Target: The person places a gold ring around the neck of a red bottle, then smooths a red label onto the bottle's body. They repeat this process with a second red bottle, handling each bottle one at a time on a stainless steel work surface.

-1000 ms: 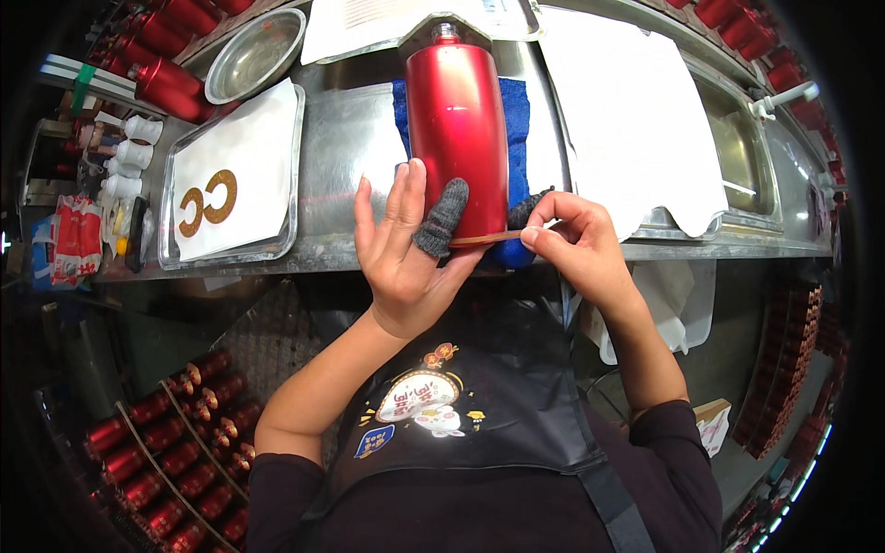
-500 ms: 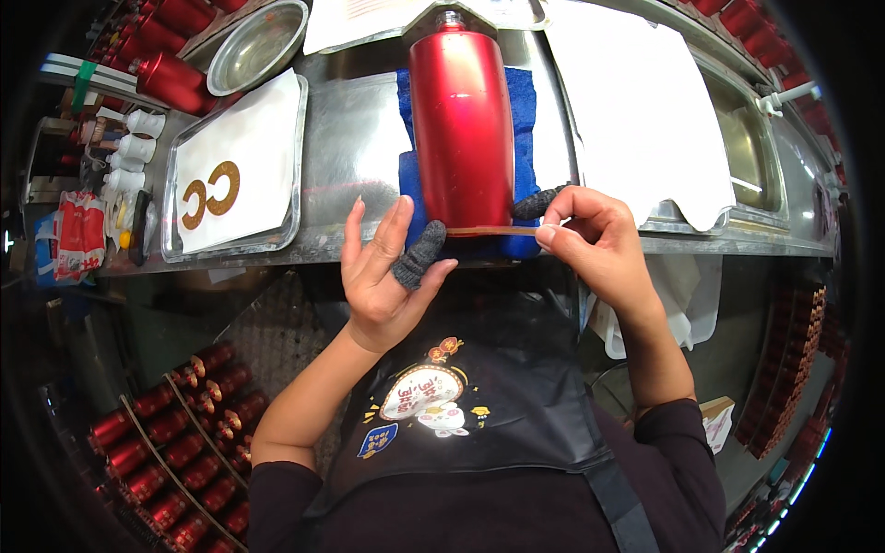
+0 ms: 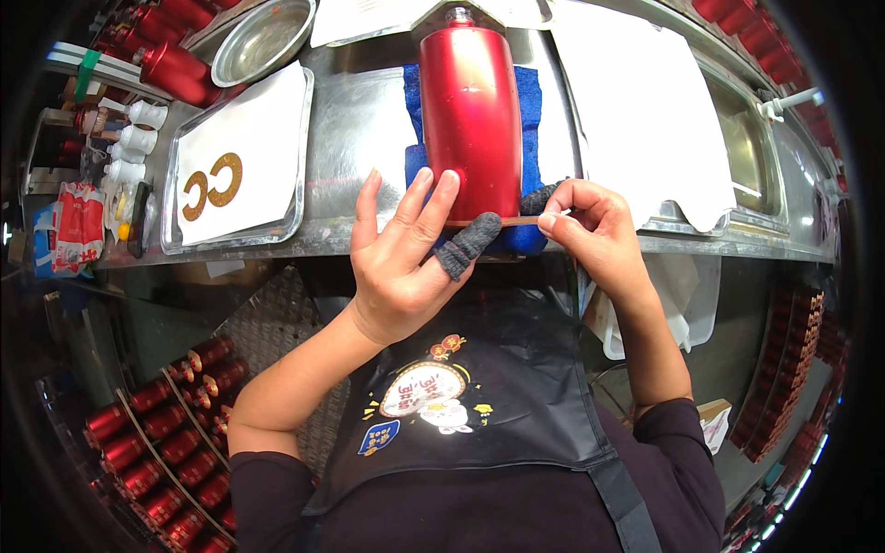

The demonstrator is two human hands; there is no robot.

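Observation:
A glossy red bottle lies on a blue cloth, its neck pointing away from me and its base near the counter's front edge. A thin brownish strip runs along the base and out to the right. My right hand pinches the strip's right end between thumb and bent index finger; a dark grey knitted sleeve covers another of its fingers. My left hand has its fingers spread, with one fingertip in a grey knitted sleeve against the strip at the base. Two other fingertips rest at the bottle's lower left side.
To the left, a clear tray bears white paper with two gold C-shaped pieces. Behind it stands a metal bowl. A white sheet lies on the right, beside a metal basin. Rows of red bottles stand at lower left.
My left hand has moved right and slightly up, bringing its sleeved fingertip along the bottle's base. My right hand stays in place on the strip.

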